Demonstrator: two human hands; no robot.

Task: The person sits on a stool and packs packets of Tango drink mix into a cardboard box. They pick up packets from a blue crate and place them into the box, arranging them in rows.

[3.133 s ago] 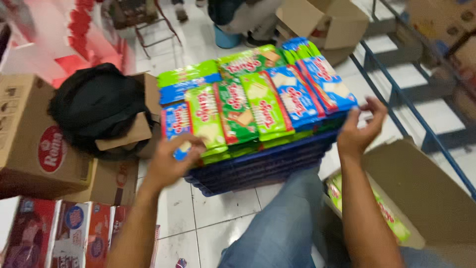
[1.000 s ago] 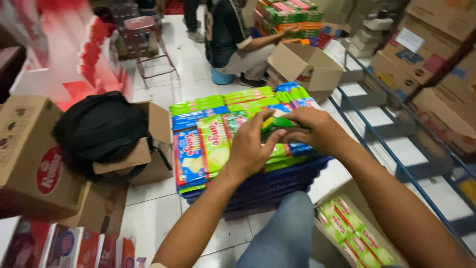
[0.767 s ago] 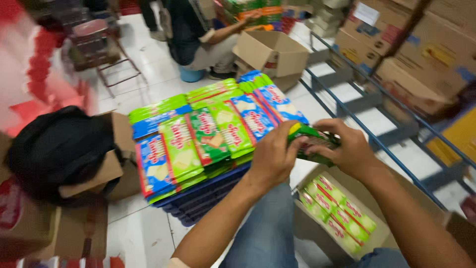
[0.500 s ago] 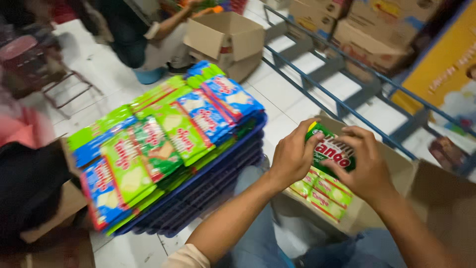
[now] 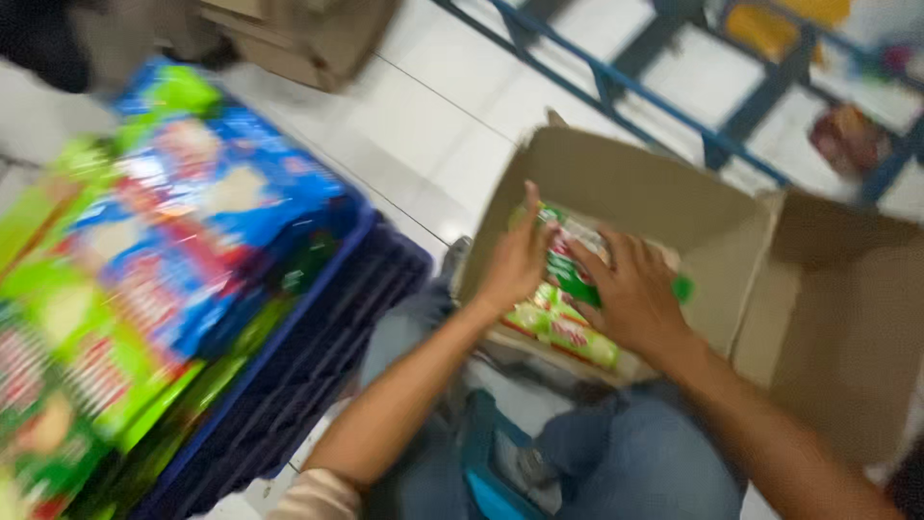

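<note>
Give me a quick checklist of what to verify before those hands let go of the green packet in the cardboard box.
1. Packet inside the box: ok. The green packet is within the walls of the cardboard box.
2. Both hands on it: ok. The left hand and the right hand flank the packet.
3. Resting on the packets below: cannot tell, the picture is blurred.
4. Room left in the box: ok, bare cardboard shows behind the hands.
5. Stack of packets on the blue crates level: cannot tell, too blurred.
</note>
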